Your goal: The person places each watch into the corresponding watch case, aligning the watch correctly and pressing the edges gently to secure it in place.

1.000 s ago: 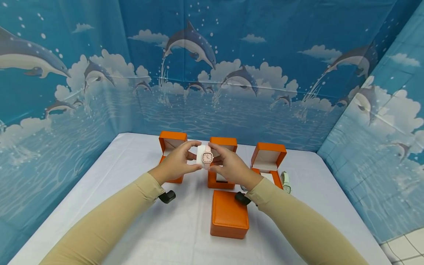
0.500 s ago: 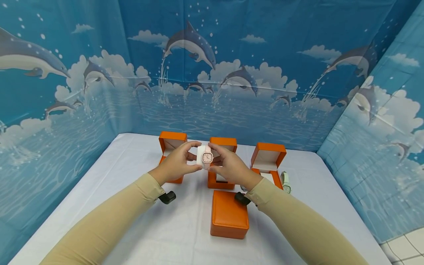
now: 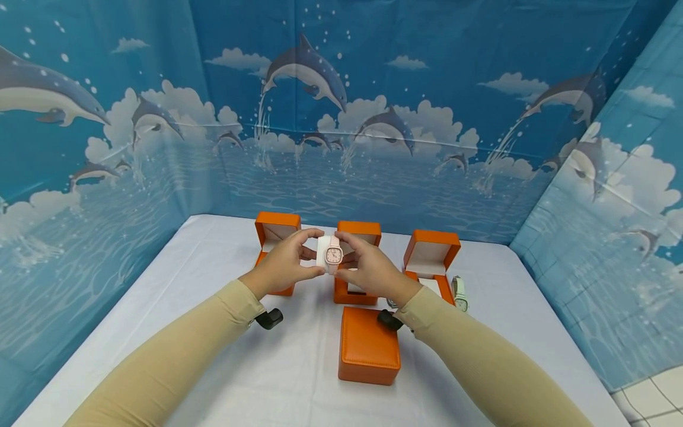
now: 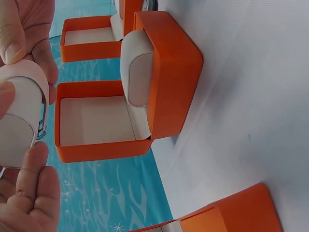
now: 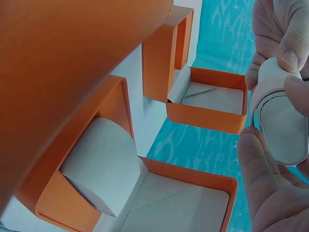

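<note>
In the head view a pink-strapped square-faced watch (image 3: 334,255) is wrapped round a white watch pillow (image 3: 321,252), held up above the table. My left hand (image 3: 283,264) holds the pillow's left end between thumb and fingers. My right hand (image 3: 376,267) grips the other end, by the watch. Both wrist views show the pillow (image 4: 21,113) from its ends, with the pale strap (image 5: 255,104) looped round it. Behind the hands stands an opened orange watch box (image 3: 356,296), partly covered by the right hand. A white pillow (image 4: 137,72) sits in that box.
Another opened orange box (image 3: 278,220) stands at left, and a third (image 3: 433,246) at right with a pale green watch (image 3: 460,295) beside it. A closed orange box (image 3: 369,347) lies in front. Part of a silver watch (image 3: 392,303) shows by the right wrist. White cloth (image 3: 240,379) covers the table.
Both hands keep their hold on the pillow with the watch, almost still. The head view has shifted very slightly; the boxes have not moved.
</note>
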`<action>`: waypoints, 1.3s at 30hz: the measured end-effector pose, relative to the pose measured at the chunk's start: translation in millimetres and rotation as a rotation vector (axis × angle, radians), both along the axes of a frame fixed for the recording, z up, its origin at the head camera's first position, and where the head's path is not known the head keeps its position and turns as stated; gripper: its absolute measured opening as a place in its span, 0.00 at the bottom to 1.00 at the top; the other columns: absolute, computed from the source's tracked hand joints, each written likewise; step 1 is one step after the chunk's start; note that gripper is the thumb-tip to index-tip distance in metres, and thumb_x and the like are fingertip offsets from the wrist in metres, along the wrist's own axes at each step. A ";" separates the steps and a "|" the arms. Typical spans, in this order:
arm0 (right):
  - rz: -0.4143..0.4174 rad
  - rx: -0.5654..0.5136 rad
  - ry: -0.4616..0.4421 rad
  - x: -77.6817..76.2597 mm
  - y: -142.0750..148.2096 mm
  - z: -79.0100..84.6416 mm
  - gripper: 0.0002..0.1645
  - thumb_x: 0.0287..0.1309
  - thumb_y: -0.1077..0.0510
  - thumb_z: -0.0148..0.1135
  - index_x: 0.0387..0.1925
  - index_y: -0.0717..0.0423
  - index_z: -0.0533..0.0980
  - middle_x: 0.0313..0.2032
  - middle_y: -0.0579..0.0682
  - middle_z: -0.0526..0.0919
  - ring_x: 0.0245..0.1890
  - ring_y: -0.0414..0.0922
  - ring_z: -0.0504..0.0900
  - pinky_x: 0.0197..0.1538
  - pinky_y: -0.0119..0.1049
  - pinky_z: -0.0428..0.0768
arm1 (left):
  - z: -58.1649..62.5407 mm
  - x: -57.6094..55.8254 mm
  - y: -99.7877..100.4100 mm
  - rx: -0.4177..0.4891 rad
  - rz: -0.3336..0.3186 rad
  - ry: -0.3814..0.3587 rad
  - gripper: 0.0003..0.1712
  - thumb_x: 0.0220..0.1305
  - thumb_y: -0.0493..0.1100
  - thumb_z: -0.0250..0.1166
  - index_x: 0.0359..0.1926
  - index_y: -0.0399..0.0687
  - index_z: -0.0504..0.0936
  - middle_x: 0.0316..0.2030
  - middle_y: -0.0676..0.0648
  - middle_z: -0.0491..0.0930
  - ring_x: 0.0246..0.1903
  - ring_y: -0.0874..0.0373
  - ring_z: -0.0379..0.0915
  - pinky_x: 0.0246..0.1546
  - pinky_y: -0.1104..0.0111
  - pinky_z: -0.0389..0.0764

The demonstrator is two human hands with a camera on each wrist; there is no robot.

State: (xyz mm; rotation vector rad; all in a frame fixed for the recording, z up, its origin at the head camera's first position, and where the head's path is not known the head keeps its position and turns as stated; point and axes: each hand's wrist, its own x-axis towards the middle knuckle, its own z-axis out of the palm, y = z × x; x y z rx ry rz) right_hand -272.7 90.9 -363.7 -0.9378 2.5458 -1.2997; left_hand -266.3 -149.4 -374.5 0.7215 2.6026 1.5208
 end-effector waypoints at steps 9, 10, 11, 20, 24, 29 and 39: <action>0.005 -0.016 -0.007 -1.7 -0.5 -0.9 0.50 0.65 0.61 0.73 0.82 0.53 0.57 0.73 0.55 0.69 0.58 0.50 0.84 0.63 0.46 0.85 | 1.5 0.4 -0.5 0.000 -0.006 0.002 0.45 0.63 0.39 0.77 0.77 0.50 0.66 0.74 0.45 0.68 0.56 0.51 0.84 0.54 0.61 0.88; 0.004 -0.017 -0.009 -2.0 -0.8 -1.1 0.50 0.65 0.61 0.73 0.82 0.52 0.57 0.73 0.55 0.70 0.57 0.49 0.84 0.62 0.45 0.85 | 1.5 0.3 -0.6 -0.002 -0.006 0.005 0.45 0.63 0.39 0.77 0.77 0.50 0.66 0.74 0.45 0.68 0.56 0.51 0.85 0.54 0.61 0.88; 0.003 -0.019 -0.013 -2.3 -1.1 -1.2 0.50 0.65 0.61 0.73 0.81 0.52 0.58 0.72 0.54 0.71 0.57 0.49 0.84 0.62 0.45 0.85 | 1.6 0.2 -0.8 -0.003 -0.007 0.005 0.45 0.63 0.39 0.77 0.77 0.50 0.66 0.74 0.45 0.68 0.56 0.52 0.85 0.54 0.61 0.88; -0.005 0.009 0.009 -0.8 -1.5 1.2 0.49 0.67 0.55 0.72 0.82 0.49 0.57 0.69 0.52 0.73 0.54 0.47 0.85 0.60 0.43 0.86 | 2.3 -1.4 -1.6 0.008 -0.017 -0.009 0.44 0.63 0.39 0.78 0.76 0.53 0.67 0.73 0.47 0.68 0.56 0.52 0.84 0.54 0.60 0.88; -0.003 0.009 0.005 -0.5 -2.1 1.2 0.49 0.67 0.55 0.72 0.82 0.49 0.57 0.66 0.51 0.75 0.53 0.46 0.85 0.60 0.42 0.86 | 3.1 -0.5 -1.5 0.004 -0.016 -0.006 0.44 0.63 0.40 0.78 0.76 0.53 0.67 0.74 0.47 0.68 0.57 0.53 0.84 0.55 0.60 0.87; 0.001 0.000 -0.008 -2.1 -1.3 -0.3 0.48 0.67 0.57 0.73 0.81 0.49 0.57 0.66 0.52 0.74 0.52 0.46 0.85 0.59 0.42 0.86 | 3.6 0.5 -1.2 0.018 -0.023 -0.015 0.44 0.63 0.40 0.78 0.76 0.54 0.67 0.74 0.48 0.68 0.58 0.52 0.84 0.54 0.61 0.88; 0.013 -0.020 -0.042 -3.5 -0.8 -1.8 0.49 0.67 0.57 0.72 0.81 0.52 0.56 0.59 0.53 0.79 0.50 0.46 0.84 0.57 0.41 0.87 | 4.5 1.4 2.3 0.046 -0.043 -0.045 0.44 0.64 0.38 0.77 0.77 0.50 0.66 0.71 0.47 0.70 0.57 0.52 0.84 0.51 0.62 0.89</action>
